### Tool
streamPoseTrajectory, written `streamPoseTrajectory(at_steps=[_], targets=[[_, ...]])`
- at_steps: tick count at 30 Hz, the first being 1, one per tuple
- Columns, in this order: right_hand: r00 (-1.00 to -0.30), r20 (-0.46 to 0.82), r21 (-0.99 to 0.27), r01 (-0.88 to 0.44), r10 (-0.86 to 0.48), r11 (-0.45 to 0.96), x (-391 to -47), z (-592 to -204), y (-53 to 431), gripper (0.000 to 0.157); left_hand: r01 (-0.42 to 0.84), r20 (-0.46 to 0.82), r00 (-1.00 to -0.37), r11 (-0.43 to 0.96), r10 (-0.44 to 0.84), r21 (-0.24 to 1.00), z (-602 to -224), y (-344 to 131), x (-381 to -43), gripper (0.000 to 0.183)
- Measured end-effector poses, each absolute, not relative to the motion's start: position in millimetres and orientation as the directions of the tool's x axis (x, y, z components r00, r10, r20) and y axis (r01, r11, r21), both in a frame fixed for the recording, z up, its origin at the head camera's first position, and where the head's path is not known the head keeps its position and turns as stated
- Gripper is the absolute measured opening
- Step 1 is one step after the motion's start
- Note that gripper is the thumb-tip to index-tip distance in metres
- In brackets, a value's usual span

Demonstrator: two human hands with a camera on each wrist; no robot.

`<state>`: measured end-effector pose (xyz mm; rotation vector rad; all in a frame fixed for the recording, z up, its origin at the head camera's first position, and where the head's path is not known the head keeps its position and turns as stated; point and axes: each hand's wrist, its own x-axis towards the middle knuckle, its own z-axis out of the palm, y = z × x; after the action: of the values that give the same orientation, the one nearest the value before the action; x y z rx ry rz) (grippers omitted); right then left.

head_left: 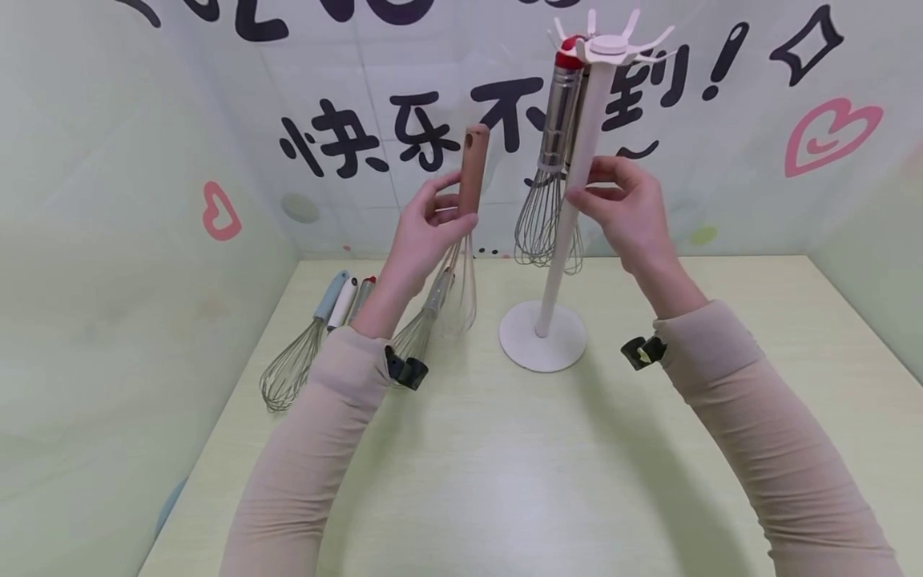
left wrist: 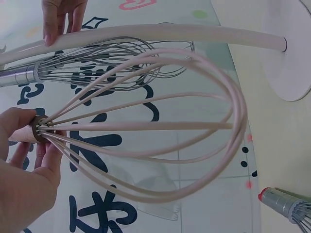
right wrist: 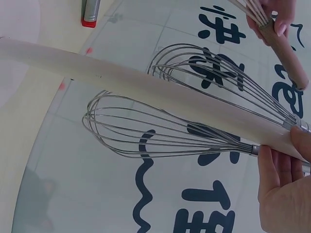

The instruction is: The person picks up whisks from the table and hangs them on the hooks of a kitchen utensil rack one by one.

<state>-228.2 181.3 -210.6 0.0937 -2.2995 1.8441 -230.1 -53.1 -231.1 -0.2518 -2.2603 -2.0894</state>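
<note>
My left hand (head_left: pixel 427 228) grips a whisk with a brown handle (head_left: pixel 473 170) and pale pink wires (left wrist: pixel 238 116), held up with the handle end on top and clear of the table. To its right rises a white stand (head_left: pixel 551 300) with a round base and a ring of prongs (head_left: pixel 609 46) at its top. My right hand (head_left: pixel 629 210) pinches the pole (right wrist: pixel 121 77) between thumb and fingers. From the prongs hangs a metal whisk with a red-tipped handle (head_left: pixel 558 112). A second hanging metal whisk (right wrist: pixel 160 128) shows across the pole in the right wrist view.
At the table's left lie several more whisks, among them a blue-handled whisk (head_left: pixel 330 296), a white-handled whisk (head_left: pixel 342 303) and a metal whisk (head_left: pixel 435 295) partly behind my left arm. A printed cloth (head_left: pixel 346 228) stands behind the table (head_left: pixel 497 465).
</note>
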Motion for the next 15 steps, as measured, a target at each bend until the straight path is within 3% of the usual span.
streamPoseTrajectory(at_steps=[15], targets=[[-0.973, 0.216, -0.954, -0.193, 0.078, 0.228, -228.4, -212.1, 173.8, 0.036, 0.214, 0.209, -0.974, 0.061, 0.081, 0.975, -206.3, -47.9, -230.7, 0.056]])
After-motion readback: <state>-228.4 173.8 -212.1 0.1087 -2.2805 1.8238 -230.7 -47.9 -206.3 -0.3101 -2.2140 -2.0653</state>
